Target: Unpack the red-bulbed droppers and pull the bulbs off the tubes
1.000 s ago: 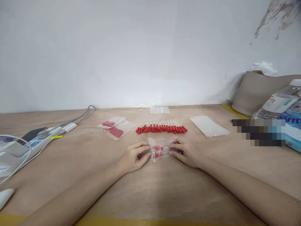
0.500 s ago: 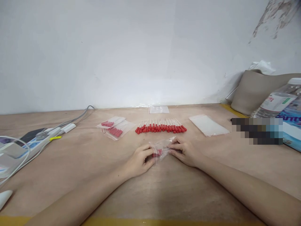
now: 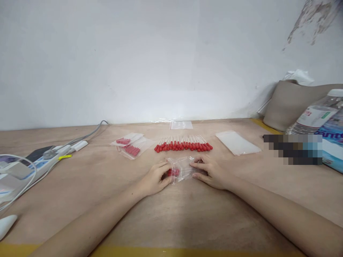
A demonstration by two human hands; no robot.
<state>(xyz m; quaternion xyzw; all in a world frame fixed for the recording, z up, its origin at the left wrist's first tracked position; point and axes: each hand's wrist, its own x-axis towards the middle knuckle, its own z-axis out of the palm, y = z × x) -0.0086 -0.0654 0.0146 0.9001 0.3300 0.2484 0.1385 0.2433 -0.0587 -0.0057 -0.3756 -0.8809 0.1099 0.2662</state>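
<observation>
A clear plastic bag (image 3: 184, 169) lies stretched between my two hands, low over the table. My left hand (image 3: 155, 178) is closed at its left end, around the red heads of a bunch of swabs (image 3: 173, 172); their sticks are hard to make out through the plastic. On the right end, my right hand (image 3: 210, 173) pinches the bag with thumb and fingers. Just beyond the hands is a row of red-headed swabs (image 3: 183, 145), white sticks pointing at the wall.
Filled bags of red-headed swabs (image 3: 132, 150) lie to the left. A stack of flat bags (image 3: 238, 142) is at right, another flat bag (image 3: 181, 125) by the wall. A power strip (image 3: 40, 166) with cables occupies the left; a plastic bottle (image 3: 312, 116) stands far right.
My left hand has shifted slightly left with the red heads. The bag is now spread flatter and wider between the hands; my right hand has barely moved.
</observation>
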